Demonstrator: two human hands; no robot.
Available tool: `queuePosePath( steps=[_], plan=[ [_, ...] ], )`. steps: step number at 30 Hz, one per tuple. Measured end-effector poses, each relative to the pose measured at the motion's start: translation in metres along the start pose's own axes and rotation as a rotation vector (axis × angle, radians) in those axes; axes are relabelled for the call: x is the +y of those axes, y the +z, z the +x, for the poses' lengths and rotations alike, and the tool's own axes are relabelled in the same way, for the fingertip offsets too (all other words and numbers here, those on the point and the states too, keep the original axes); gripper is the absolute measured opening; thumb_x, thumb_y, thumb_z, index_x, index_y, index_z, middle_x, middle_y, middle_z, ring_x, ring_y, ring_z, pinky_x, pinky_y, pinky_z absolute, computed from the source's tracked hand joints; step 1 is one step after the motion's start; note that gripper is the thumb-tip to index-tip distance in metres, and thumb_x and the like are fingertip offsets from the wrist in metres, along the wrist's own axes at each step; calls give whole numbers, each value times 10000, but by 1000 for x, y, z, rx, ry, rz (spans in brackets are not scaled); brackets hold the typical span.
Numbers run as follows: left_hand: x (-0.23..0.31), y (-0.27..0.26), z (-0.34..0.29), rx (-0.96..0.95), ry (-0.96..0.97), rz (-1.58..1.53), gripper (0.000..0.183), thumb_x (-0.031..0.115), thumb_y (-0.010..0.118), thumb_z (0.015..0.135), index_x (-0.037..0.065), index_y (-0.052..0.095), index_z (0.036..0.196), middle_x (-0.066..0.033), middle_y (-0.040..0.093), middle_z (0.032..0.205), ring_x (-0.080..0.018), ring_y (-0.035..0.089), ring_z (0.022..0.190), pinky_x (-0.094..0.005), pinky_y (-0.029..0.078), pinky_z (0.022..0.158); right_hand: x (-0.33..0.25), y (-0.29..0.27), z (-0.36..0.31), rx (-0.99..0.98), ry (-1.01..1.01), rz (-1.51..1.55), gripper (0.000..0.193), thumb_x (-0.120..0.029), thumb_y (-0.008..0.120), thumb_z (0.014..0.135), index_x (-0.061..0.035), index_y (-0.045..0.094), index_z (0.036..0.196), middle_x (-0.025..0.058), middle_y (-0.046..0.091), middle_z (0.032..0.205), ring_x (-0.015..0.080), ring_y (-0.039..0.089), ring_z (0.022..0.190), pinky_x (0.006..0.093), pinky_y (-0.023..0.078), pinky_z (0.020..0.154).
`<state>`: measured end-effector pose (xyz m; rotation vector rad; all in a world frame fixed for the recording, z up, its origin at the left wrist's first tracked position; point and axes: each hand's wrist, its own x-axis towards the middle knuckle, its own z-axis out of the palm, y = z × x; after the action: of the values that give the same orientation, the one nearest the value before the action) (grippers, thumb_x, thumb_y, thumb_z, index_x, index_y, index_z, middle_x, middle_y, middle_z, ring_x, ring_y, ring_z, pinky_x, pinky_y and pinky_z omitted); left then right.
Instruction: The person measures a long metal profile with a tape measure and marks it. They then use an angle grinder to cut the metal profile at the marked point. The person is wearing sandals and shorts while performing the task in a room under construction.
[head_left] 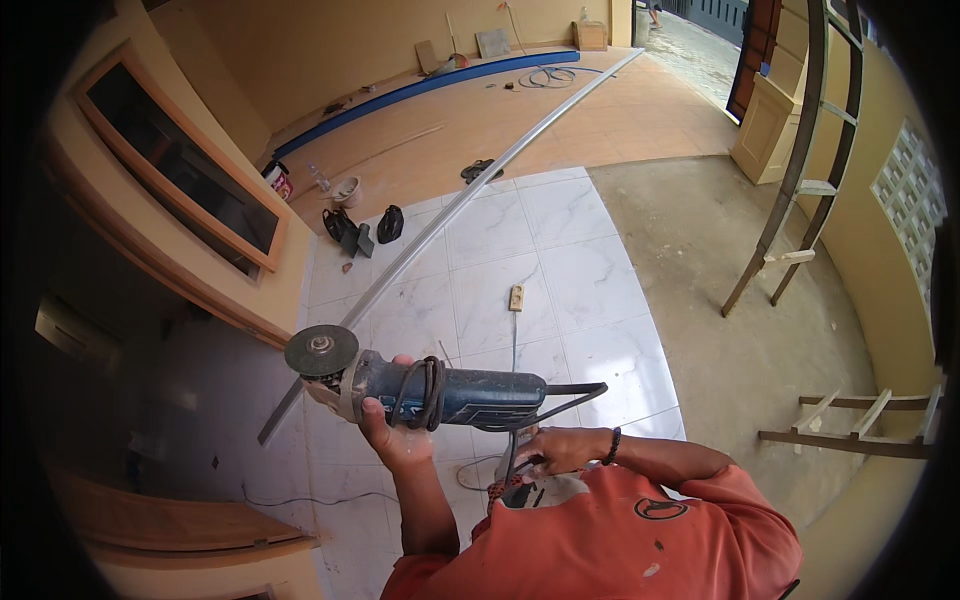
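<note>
My left hand (pixel 395 435) is wrapped round the body of a blue angle grinder (pixel 480 392) and holds it up level in front of me. The grinder's dark round disc (pixel 320 350) faces up at its left end. A loop of black cord (pixel 432 392) is wound around the body. Below the grinder's rear end, my right hand (pixel 562 450), with a dark bracelet on the wrist, has its fingers closed on the black power cord (pixel 513 455). Its fingertips are partly hidden.
A long metal bar (pixel 450 215) lies diagonally over the white tiles, passing beneath the grinder. An extension socket (pixel 517 297) with a cable sits ahead. Black bags (pixel 390 224) and a bucket (pixel 346 191) stand far left. A ladder (pixel 800 190) leans at right; another wooden frame (pixel 865 425) lies nearer.
</note>
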<state>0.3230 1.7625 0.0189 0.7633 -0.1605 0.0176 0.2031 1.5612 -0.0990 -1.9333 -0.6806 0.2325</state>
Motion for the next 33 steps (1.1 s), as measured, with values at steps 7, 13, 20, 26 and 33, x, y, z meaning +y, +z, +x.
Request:
queuePosePath(
  steps=[7,13,20,26,33],
  plan=[
    [-9,5,146,-247,351,857,884,70,795,636,39,323,1383,-162,504,1251,-317,565,1138,-442,467,998,-24,-150,-9,180,230,393,483,-451,523,971,-20,549,755,31,465,587,117,503,588,305,404,548],
    [-74,41,218,-363,-191,74,803,440,760,770,24,384,1345,-185,568,1148,-337,572,1122,-502,578,801,45,-275,10,917,503,-6,184,-195,565,947,-33,577,1033,81,511,597,186,518,555,354,427,573],
    [-172,159,287,-154,-21,-174,760,498,625,876,17,342,1391,-244,534,1273,-351,575,1133,-514,535,902,111,-337,83,237,250,-255,283,-182,570,922,2,560,1136,252,632,858,434,612,828,482,491,741],
    [-239,218,359,-102,464,316,797,335,718,822,-27,307,1401,-271,532,1241,-340,571,1141,-492,544,907,151,-454,66,13,-65,-8,473,-401,599,928,-13,483,684,106,435,549,253,416,518,406,356,531],
    [-282,205,452,-252,70,108,679,367,674,868,-11,381,1350,-259,567,1178,-336,643,1009,-483,585,801,176,-649,14,825,211,197,492,-476,520,963,-55,526,708,2,434,531,106,400,457,279,341,429]
  ],
)
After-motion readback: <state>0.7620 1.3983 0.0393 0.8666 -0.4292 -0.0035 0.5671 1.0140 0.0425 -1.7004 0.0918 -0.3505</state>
